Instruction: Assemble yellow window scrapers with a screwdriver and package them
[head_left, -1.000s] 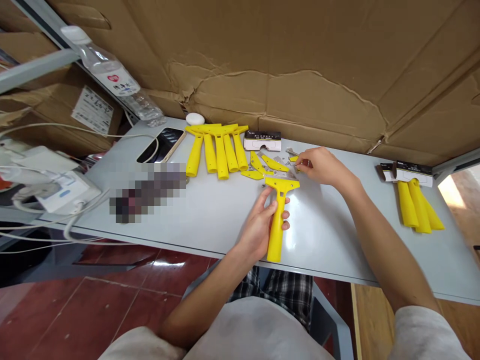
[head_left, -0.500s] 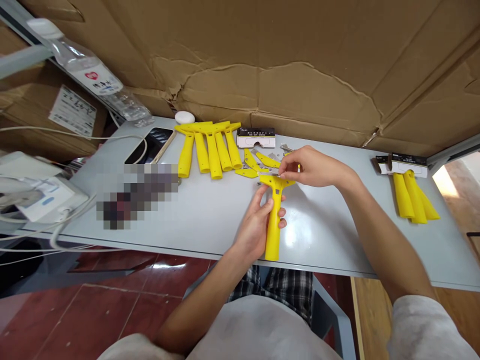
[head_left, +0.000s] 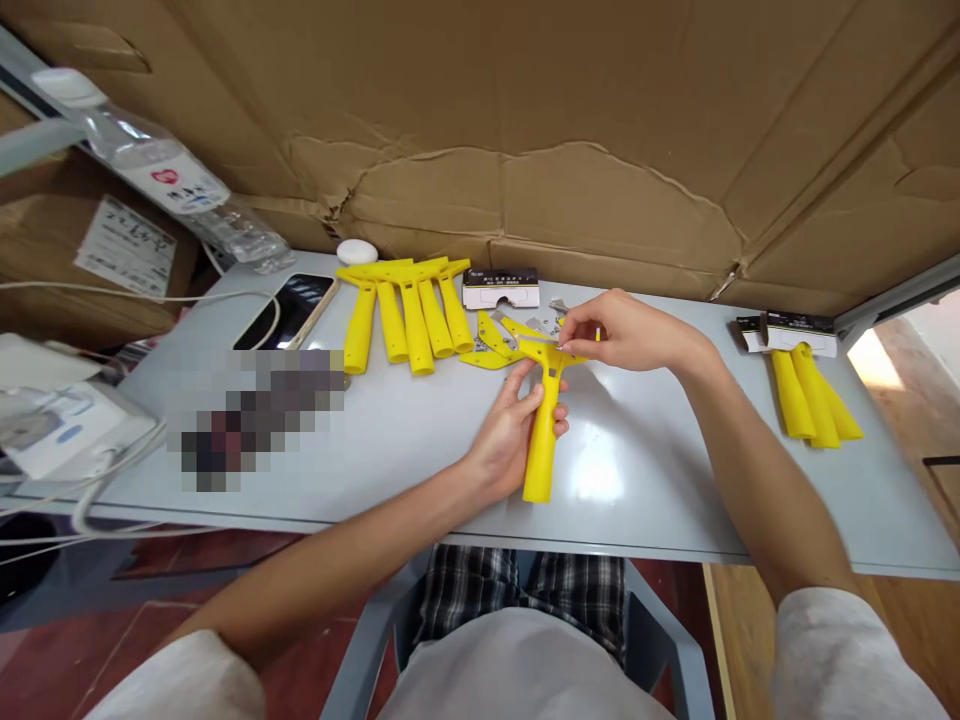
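The left hand point(head_left: 506, 440) is gripping a yellow T-shaped scraper handle point(head_left: 538, 465) around its shaft, with the crossbar pointing to the far side and the butt lying toward the table's near edge. A thin silvery strip point(head_left: 538, 338) is lying along the far edge of the crossbar. The right hand point(head_left: 619, 332) is reaching in from the right, its thumb and fingertips pinching together at the crossbar's right half; whether they are holding the strip or some smaller piece, I cannot tell.

Just beyond the crossbar, yellow cover plates point(head_left: 491, 335) are lying among small metal pieces. Farther off, a black-and-white card sleeve point(head_left: 500, 288) is standing to the right of five more yellow handles point(head_left: 417, 325), which are lying side by side. A smartphone point(head_left: 285, 312) is resting to their left, and a clear plastic bottle point(head_left: 172, 180) is leaning at the far left. Well apart at the right, three yellow handles point(head_left: 799, 400) are fanning toward the near side from card sleeves point(head_left: 802, 335). The grey table point(head_left: 450, 440) is supporting these things.
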